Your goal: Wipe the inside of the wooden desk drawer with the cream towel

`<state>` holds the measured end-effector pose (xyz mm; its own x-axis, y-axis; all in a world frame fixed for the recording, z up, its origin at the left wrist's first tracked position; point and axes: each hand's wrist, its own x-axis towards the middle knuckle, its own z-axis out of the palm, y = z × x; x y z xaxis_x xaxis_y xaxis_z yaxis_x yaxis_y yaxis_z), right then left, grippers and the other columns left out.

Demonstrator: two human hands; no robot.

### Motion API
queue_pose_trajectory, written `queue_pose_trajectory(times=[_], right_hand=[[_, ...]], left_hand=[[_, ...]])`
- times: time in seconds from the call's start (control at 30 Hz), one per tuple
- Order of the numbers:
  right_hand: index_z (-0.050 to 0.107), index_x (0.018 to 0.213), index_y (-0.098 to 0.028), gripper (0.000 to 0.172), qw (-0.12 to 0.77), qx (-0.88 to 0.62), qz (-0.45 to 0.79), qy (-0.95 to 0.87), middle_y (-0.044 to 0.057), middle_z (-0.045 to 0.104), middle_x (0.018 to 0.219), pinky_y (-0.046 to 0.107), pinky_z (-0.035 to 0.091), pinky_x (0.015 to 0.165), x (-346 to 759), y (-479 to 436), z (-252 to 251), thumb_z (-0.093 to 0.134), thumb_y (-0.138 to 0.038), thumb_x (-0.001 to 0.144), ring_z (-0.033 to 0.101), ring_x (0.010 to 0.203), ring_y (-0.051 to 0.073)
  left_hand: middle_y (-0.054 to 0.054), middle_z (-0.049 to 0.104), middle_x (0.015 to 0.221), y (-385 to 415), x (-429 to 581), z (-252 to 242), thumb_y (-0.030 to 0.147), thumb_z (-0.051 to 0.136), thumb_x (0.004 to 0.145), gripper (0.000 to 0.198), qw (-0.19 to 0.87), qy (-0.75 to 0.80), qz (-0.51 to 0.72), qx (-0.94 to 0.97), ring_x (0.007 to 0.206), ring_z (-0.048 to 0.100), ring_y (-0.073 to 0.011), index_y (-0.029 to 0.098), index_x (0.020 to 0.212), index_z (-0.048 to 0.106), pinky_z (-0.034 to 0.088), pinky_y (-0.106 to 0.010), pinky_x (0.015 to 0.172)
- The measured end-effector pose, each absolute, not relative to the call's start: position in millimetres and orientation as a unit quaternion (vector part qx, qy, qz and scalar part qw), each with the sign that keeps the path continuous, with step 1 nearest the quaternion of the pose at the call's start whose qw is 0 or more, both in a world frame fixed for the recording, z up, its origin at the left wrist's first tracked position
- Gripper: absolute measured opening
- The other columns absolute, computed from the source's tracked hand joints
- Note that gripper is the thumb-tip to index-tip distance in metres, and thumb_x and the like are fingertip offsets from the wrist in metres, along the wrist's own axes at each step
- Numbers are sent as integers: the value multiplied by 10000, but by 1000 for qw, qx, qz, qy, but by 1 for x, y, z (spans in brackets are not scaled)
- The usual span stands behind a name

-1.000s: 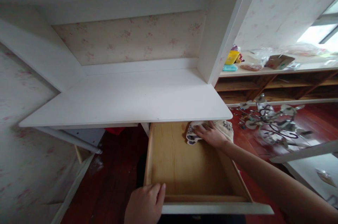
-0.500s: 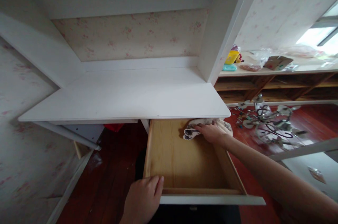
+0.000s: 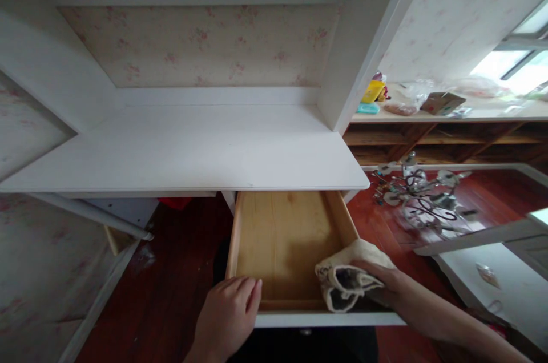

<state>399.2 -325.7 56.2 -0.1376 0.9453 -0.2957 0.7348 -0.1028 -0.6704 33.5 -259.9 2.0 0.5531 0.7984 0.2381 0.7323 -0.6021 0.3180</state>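
A wooden drawer (image 3: 282, 237) with a white front is pulled out from under the white desk (image 3: 214, 152). My left hand (image 3: 229, 314) is closed over the drawer's front left corner, its fingers curled on the rim. In my right hand (image 3: 385, 280) is a folded beige cloth (image 3: 355, 269), bunched at the drawer's front right corner. The cloth's folded edges face left, with a dark inner layer showing, and part of it hangs over the right side wall. Some of my right fingers are hidden by the cloth.
Right of the desk, a chandelier (image 3: 432, 197) lies on the red wood floor (image 3: 488, 189). Behind it runs a low shelf unit (image 3: 454, 133) with a yellow container (image 3: 374, 92) and a cardboard box (image 3: 442, 103) on top. A white panel (image 3: 466, 277) stands at lower right.
My right hand has drawn the cloth from the drawer's back right toward its front right corner. My left hand stays on the front left corner. The view has shifted slightly.
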Motion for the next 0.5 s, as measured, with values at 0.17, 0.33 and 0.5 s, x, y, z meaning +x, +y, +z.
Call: queue_pose_trajectory(times=[0.17,0.33,0.5], right_hand=[[621,1285,-232,510,404,-706,431,-391,105,725,1187,422,561,940,425,-309,86,624,-535,876,695,1043,325],[626,1212,-350,366,561,-661,461,-189,51,781,1019,427,617,707,453,-312,108,624,-493,875,747,872,305],[473,1457,-424,618,489,-699,369,-369,65,763,1106,537,595,761,486,-342,79,160,-625,964,735,938,334]], left_hand=[[-2,653,688,-248,34,1,216,410,1028,341,73,417,194,885,620,640,-178,221,757,618,483,-313,615],[-9,628,667,-232,37,2,185,414,1020,344,15,400,214,891,629,619,-179,205,734,604,467,-318,640],[-6,608,647,-212,42,-1,190,463,1007,327,-7,401,233,886,625,595,-172,200,706,592,446,-321,650]])
